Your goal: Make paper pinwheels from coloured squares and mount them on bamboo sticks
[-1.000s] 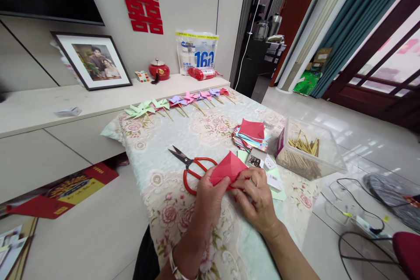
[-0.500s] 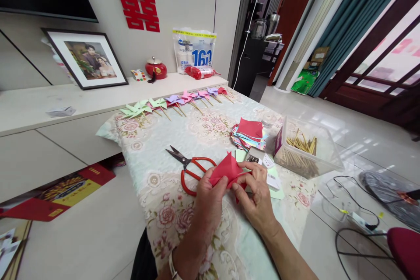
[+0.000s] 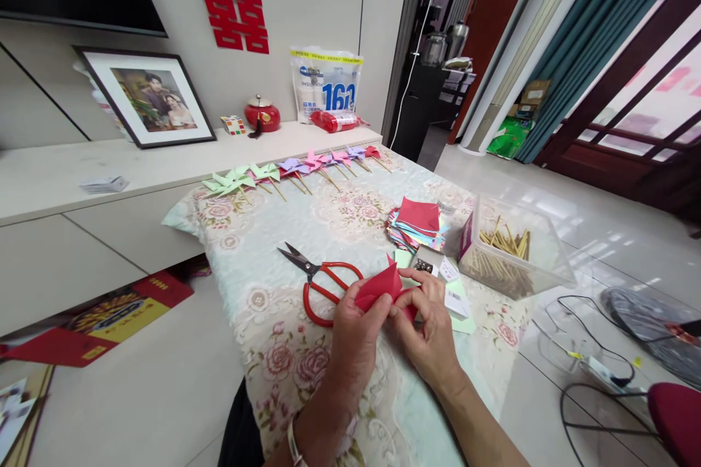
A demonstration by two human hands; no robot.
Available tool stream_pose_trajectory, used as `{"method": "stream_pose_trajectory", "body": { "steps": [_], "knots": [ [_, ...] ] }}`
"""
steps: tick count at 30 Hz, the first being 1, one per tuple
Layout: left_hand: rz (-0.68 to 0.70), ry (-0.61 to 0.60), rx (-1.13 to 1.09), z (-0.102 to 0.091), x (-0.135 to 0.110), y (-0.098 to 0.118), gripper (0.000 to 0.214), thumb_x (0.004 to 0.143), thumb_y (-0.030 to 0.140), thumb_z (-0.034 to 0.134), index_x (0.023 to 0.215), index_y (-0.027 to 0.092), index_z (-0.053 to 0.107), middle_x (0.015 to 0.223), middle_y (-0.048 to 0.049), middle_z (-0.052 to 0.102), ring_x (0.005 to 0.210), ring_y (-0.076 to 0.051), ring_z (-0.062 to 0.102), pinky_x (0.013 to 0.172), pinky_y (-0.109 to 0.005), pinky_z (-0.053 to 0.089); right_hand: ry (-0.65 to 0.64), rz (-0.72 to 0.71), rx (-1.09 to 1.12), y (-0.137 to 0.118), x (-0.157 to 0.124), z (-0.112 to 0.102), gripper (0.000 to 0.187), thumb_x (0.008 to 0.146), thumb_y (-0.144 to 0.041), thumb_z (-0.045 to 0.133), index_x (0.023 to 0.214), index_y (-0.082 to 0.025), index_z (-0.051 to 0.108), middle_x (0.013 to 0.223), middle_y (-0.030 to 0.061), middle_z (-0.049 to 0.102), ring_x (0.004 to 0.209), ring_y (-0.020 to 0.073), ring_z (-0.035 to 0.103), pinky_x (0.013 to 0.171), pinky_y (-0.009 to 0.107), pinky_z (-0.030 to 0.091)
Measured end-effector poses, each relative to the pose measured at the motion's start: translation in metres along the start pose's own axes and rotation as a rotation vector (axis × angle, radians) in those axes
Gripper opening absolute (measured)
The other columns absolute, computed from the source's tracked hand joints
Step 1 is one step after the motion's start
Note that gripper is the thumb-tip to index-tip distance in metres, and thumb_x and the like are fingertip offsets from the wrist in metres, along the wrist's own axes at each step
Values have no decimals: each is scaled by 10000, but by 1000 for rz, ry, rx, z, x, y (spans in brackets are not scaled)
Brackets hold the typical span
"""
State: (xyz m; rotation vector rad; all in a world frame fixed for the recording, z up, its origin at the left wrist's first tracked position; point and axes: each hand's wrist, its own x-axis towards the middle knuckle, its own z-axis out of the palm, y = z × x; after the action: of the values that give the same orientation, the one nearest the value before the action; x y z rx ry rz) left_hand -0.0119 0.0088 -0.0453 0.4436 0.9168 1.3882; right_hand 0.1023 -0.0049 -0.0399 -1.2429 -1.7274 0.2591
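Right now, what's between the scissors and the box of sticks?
In the head view: left hand, red paper, right hand and a small open box.

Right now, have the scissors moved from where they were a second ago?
No. Against the patterned tablecloth, the scissors lie in the same spot, with no visible shift any way.

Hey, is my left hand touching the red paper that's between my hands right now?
Touching. The head view shows the left hand holding the red paper, with its thumb pressed against the near side.
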Motion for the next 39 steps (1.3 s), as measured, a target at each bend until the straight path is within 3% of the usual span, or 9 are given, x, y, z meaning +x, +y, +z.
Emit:
{"method": "stream_pose_trajectory", "body": {
  "steps": [13, 28, 32, 35, 39],
  "knots": [
    [-112, -9, -147, 8, -4, 9, 508, 521, 171, 892, 967, 110, 655, 772, -44, 764, 656, -141, 689, 688, -268, 558, 26, 29, 13, -2, 1, 0, 185, 872, -177, 570, 691, -214, 569, 1224, 118, 622, 1193, 322, 480, 976, 523, 342],
    [-50, 20, -49, 6, -2, 8, 438, 556, 196, 869, 933, 116, 661, 752, -44, 762, 612, -129, 661, 640, -255, 548, 38, -62, -58, -3, 1, 1, 171, 891, -179, 587, 723, -207, 573, 1230, 119, 613, 1163, 316, 484, 970, 531, 364],
    [-65, 61, -35, 4, 0, 15, 445, 528, 189, 869, 916, 120, 662, 743, -47, 764, 618, -148, 676, 628, -271, 563, 117, -101, -71, 0, 1, -3, 62, 889, -195, 616, 939, -212, 648, 1234, 120, 608, 1166, 313, 514, 991, 536, 372],
    [-89, 96, 15, 0, -2, 21, 437, 502, 177, 866, 888, 117, 670, 721, -42, 759, 586, -143, 663, 601, -268, 561, 156, -53, -2, 7, -3, -8, 317, 911, -246, 613, 1227, -232, 616, 1269, 123, 604, 1206, 316, 519, 1009, 540, 387],
    [-116, 39, 93, -6, -15, 33, 438, 519, 193, 852, 915, 107, 687, 740, -63, 764, 600, -163, 668, 591, -277, 559, 77, 195, 253, 13, -8, -14, 510, 936, -361, 612, 1426, -272, 501, 1343, 122, 600, 1218, 305, 549, 982, 498, 442]
  ]
}}
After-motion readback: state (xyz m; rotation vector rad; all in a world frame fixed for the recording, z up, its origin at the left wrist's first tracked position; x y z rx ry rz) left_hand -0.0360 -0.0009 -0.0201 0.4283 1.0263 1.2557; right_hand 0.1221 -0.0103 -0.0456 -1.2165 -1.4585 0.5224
